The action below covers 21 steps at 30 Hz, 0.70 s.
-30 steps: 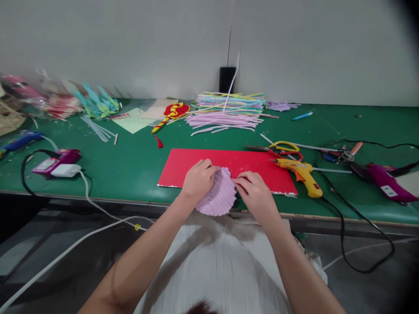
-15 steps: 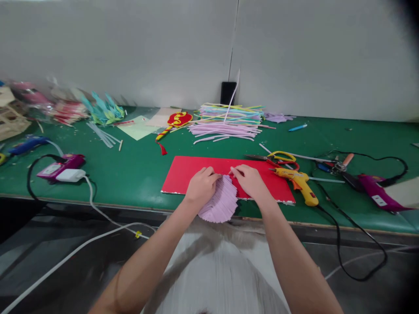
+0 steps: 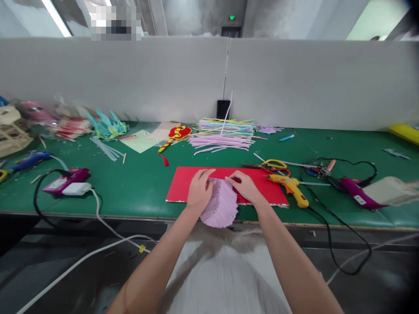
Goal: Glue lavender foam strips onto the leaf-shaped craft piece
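Note:
A lilac leaf-shaped piece made of pipe cleaners (image 3: 220, 204), ribbed and jagged at its rim, hangs partly over the table's front edge. Its upper part rests over a red board (image 3: 273, 192). My left hand (image 3: 199, 191) holds the piece along its left side, with the thumb and fingers curved round the edge. At the upper right edge, my right hand (image 3: 244, 185) is closed in a pinch, its fingertips touching the piece. Whatever small part sits between those fingertips is hidden.
Right of the board lie a yellow glue gun (image 3: 293, 188) and scissors (image 3: 276, 165). Behind are bundled pipe cleaners (image 3: 225, 141), a phone (image 3: 223, 109) and a red-yellow fan-shaped ornament (image 3: 179, 132). Purple power strips (image 3: 73, 178) with cables and a blue glue gun (image 3: 31, 161) flank the workspace.
The head view has tilted up, showing more above the partition. My left fingers have straightened and spread somewhat at the lilac piece; my right hand has moved in to touch its upper edge.

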Motion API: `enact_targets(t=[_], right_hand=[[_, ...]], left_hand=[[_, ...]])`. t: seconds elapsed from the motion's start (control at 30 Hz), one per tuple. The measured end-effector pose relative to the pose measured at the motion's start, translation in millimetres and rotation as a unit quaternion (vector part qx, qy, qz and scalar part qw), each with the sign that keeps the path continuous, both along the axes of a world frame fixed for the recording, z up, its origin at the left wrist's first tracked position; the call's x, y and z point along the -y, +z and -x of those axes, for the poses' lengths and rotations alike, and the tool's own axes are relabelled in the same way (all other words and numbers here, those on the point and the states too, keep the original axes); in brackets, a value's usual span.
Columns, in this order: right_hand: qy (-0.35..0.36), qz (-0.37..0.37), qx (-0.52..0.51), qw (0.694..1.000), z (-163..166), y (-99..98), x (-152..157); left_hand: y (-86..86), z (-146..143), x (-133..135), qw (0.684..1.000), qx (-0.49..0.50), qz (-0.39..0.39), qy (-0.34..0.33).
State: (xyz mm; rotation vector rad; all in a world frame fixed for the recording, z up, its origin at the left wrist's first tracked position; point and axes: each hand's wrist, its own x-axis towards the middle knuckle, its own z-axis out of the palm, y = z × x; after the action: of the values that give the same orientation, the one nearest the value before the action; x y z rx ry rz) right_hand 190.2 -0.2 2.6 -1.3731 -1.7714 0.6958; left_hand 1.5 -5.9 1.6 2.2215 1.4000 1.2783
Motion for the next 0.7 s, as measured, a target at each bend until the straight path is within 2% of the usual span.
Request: enact_targets(t=[0.1,0.2,0.27,0.33,0.43,0.7], right_hand=[[-0.014,0.018,-0.060,0.998,0,3.1,2],[-0.020,0.019,-0.102,0.994,0,3.3,2],[-0.024,0.015,-0.121,0.992,0,2.6,1],[-0.025,0.016,-0.130,0.991,-1,1.6,0],[-0.023,0.023,-0.138,0.990,-2,0.4,-2],[0.047,0.059,-0.140,0.987,-6,-0.7,-1]], left_hand=[[-2.2,5,-7,0.991,0.121,0.036,0.032],[-4.5,9,-18,0.961,0.233,0.148,-0.009],[-3.1,11,-24,0.939,0.247,0.235,-0.043],[0.5,11,-29,0.929,0.218,0.287,-0.086],[5.3,8,-32,0.926,0.195,0.301,-0.116],[-1.4,7,-31,0.930,0.229,0.276,-0.084]])
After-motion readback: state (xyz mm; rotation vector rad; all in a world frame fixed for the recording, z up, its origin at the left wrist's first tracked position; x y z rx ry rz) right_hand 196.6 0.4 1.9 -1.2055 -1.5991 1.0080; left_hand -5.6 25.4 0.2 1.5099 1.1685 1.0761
